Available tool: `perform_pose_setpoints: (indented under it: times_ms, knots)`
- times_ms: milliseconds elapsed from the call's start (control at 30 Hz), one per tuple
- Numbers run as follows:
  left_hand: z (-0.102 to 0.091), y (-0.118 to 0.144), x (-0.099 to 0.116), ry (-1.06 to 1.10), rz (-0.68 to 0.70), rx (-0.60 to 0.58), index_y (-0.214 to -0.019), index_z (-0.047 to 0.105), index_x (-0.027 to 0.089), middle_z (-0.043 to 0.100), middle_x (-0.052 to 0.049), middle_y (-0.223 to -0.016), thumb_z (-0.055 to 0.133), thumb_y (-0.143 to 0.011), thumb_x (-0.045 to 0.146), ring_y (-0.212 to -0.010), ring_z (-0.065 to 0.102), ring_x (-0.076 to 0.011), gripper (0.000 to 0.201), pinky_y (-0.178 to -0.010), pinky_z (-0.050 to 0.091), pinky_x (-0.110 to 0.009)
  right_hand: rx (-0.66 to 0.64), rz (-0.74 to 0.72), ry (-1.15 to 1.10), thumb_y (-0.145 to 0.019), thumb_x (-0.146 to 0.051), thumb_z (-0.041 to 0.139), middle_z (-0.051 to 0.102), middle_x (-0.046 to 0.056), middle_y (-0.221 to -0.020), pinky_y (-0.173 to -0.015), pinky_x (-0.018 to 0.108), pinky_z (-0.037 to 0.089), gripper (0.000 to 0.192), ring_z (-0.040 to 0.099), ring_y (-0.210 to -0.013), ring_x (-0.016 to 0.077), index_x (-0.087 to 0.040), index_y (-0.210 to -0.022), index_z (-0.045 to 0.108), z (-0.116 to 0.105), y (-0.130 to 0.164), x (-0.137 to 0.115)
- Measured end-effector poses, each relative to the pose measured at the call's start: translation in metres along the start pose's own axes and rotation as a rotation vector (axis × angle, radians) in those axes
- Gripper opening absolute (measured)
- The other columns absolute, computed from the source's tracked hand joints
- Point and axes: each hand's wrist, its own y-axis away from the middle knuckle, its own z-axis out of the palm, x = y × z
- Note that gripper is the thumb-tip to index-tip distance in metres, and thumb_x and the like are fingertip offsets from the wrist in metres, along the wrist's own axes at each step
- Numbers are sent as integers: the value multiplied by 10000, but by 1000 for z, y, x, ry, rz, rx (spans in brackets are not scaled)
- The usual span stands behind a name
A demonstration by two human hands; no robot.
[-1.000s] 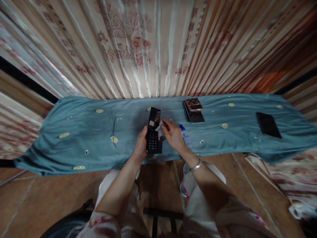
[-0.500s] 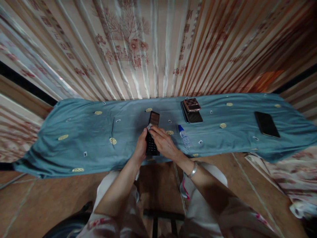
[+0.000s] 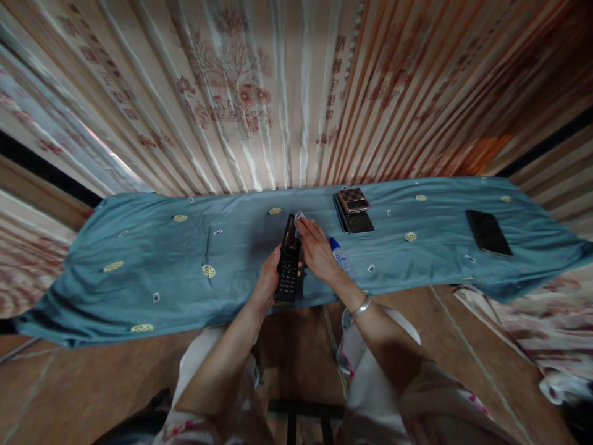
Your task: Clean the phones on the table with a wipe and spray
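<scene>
Black and slim, one open flip phone [image 3: 288,262] is sitting upright in the left hand [image 3: 269,283], whose grip is wrapping around its keypad half above the near edge of the table [image 3: 139,247]. The right hand [image 3: 319,253] is pinching one small white cloth [image 3: 299,216] against the top of the phone's screen. One small spray bottle [image 3: 341,258] is lying just beside the right wrist. Farther back, one stack of two phones [image 3: 353,210] is resting on the blue sheet, and one dark phone [image 3: 488,232] is lying well apart toward the right end.
</scene>
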Motion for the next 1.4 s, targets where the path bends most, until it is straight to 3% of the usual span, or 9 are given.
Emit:
perform_pose_setpoints:
  times_ms: [167, 400, 633, 767, 967, 1233, 1400]
  knots:
    - [-8, -6, 4, 81, 30, 14, -1278, 542, 161, 725, -68, -842, 525, -877, 479, -637, 677, -155, 512, -590, 546, -264, -38, -4, -39, -912, -99, 314, 475, 129, -1441, -1115, 544, 342, 530, 391, -1361, 247, -181, -1421, 435, 7, 6, -9]
    - [-12, -13, 3, 207, 73, 81, -1171, 623, 156, 716, -57, -1013, 535, -886, 390, -930, 671, -171, 379, -850, 510, -289, -78, -122, -116, -947, -130, 331, 584, 122, -1315, -1040, 440, 447, 427, 494, -1225, 230, -163, -1298, 572, 14, 15, -28]
    - [-14, -20, -6, 101, 189, 149, -1034, 690, 145, 706, -61, -1082, 638, -797, 439, -1133, 590, -208, 381, -1026, 382, -316, -77, -145, -191, -963, -133, 334, 606, 99, -1249, -985, 399, 474, 409, 545, -1125, 205, -211, -1271, 590, 7, 15, -41]
    - [-15, -20, -6, 41, 242, 122, -1096, 669, 156, 697, -59, -1111, 609, -817, 448, -1119, 594, -191, 408, -998, 403, -298, -89, -91, -136, -940, -99, 330, 604, 118, -1250, -988, 411, 472, 429, 540, -1134, 218, -185, -1266, 595, 4, 15, -40]
    - [-16, -17, -1, 59, 178, 70, -1122, 639, 190, 707, -33, -914, 600, -810, 501, -834, 661, -163, 441, -763, 509, -278, -117, -29, -38, -890, -54, 366, 624, 135, -1207, -971, 450, 484, 440, 555, -1095, 241, -162, -1235, 617, 1, 16, -31]
    - [-8, -19, -11, 1, 179, 130, -997, 685, 144, 702, -50, -1040, 630, -788, 499, -1072, 603, -194, 416, -977, 415, -304, -87, -84, -90, -918, -84, 357, 609, 109, -1199, -985, 389, 487, 418, 542, -1093, 219, -174, -1236, 613, 2, 16, -40]
    - [-10, -20, -9, -8, 192, 128, -1034, 681, 142, 706, -55, -1033, 598, -805, 524, -1057, 613, -199, 453, -969, 420, -312, -85, -89, -103, -921, -78, 353, 611, 105, -1211, -989, 391, 484, 413, 539, -1109, 216, -172, -1228, 614, 1, 14, -38]
